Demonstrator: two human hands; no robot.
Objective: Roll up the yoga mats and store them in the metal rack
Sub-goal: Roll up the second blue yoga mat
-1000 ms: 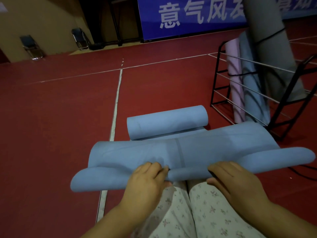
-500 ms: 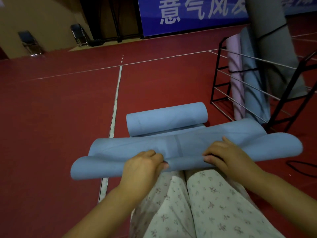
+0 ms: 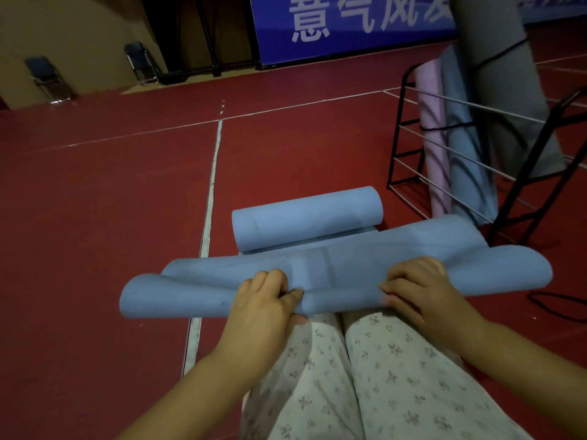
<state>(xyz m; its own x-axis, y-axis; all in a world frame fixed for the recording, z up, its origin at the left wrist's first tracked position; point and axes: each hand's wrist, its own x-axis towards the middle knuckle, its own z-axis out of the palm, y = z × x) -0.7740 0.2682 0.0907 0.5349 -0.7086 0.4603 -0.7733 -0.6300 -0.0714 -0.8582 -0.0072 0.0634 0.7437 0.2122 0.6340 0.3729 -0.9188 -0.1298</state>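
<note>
A blue yoga mat (image 3: 346, 271) lies across the red floor in front of my knees, its near edge curled into a loose roll. My left hand (image 3: 266, 300) grips that rolled edge left of centre, fingers curled over it. My right hand (image 3: 419, 287) grips it right of centre, fingers bent on top. The mat's far end (image 3: 306, 215) is rolled into a thick tube further away. The black metal rack (image 3: 451, 144) stands at the right with rolled pink, blue and grey mats upright in it.
A white line (image 3: 209, 198) runs along the red floor at the left. A black cord (image 3: 559, 304) lies on the floor at the right. Two folding chairs (image 3: 47, 79) stand by the far wall beside a blue banner (image 3: 349, 23).
The near roll has tightened and moved slightly away from me. My right hand has shifted up onto the top of the roll, fingers more curled. The left hand kept its grip.
</note>
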